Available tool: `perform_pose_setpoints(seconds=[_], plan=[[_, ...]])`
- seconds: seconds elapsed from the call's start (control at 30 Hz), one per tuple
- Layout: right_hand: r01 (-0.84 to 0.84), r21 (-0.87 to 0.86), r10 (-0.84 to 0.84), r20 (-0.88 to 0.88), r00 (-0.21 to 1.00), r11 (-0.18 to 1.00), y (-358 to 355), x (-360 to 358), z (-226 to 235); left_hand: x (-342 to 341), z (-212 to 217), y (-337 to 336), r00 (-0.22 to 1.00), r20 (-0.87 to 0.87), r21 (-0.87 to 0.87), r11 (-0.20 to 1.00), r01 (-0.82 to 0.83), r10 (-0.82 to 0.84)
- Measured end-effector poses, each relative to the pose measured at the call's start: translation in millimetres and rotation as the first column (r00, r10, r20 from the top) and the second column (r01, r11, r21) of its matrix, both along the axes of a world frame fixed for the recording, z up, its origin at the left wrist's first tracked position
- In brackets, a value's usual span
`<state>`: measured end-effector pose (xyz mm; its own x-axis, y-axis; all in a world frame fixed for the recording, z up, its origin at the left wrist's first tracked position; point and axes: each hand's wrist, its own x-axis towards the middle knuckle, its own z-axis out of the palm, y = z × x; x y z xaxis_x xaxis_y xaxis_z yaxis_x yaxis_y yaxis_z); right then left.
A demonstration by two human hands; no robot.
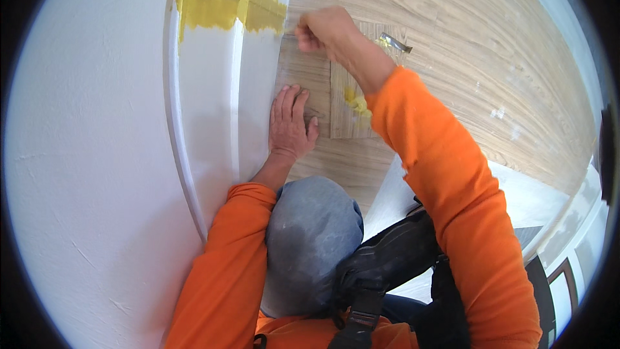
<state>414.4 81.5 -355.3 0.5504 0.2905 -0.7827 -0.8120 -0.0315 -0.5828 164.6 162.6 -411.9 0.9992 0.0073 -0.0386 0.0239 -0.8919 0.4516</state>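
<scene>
While left hand (290,123) flat on floor, right hand (326,29) at yellow filler (226,0).

Bright, even daylight, soft shadows (fisheye bends edges; black corners).

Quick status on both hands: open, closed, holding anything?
Left hand: open, palm flat on the wood-look floor beside the white baseboard.
Right hand: closed in a fist near the yellow patch; what it grips cannot be told.
</scene>
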Motion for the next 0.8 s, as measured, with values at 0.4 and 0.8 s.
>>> perform_pose_setpoints(seconds=[0.4,0.8], plan=[[-0.078,-0.153,0.096,0.120,0.988,0.985,-13,10,-1,0,2,0,1.000,0.000,-0.035,0.999,-0.001,0.001],[-0.216,-0.303,0.297,0.253,0.921,0.928,-24,21,0,-2,0,2,1.000,-0.004,-0.012,1.000,0.000,0.000]])
